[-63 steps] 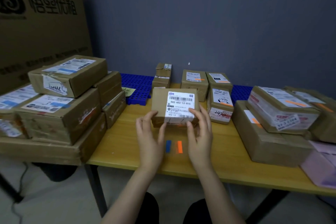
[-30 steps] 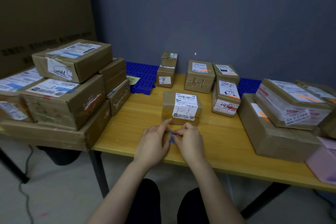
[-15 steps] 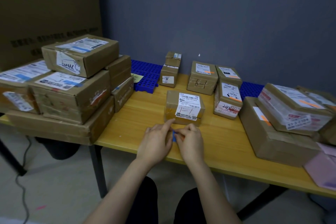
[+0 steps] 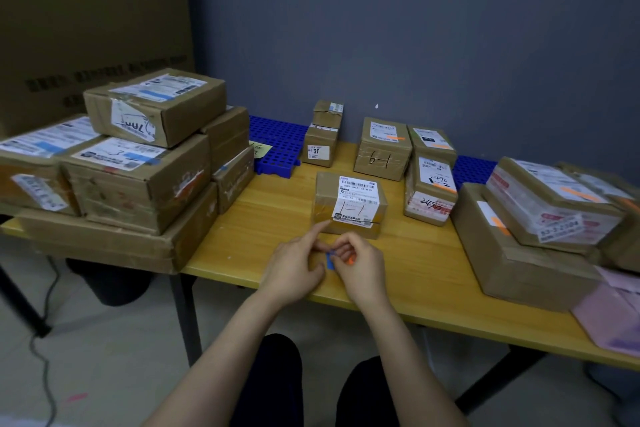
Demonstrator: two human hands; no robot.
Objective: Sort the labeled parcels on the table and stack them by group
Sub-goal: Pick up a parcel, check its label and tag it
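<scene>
A small brown parcel (image 4: 349, 204) with a white barcode label lies on the yellow table (image 4: 263, 218), just beyond my hands. My left hand (image 4: 294, 270) and my right hand (image 4: 360, 270) meet over the table's front edge, fingertips together on a small blue sticker (image 4: 330, 262). An orange sticker (image 4: 350, 258) shows under my right fingers. Parcels with blue-marked labels are stacked at the left (image 4: 152, 107). Parcels with orange marks stand at the back (image 4: 382, 149) and at the right (image 4: 550, 204).
A blue plastic grid mat (image 4: 277, 146) lies along the wall behind the parcels. Two tiny stacked boxes (image 4: 322, 135) stand on it. Pink paper (image 4: 616, 315) lies at the table's right end. A large printed carton (image 4: 86, 28) stands behind the left stack.
Both hands let go of the small parcel, which now lies flat on the table. They came together near the front edge and work at the blue sticker.
</scene>
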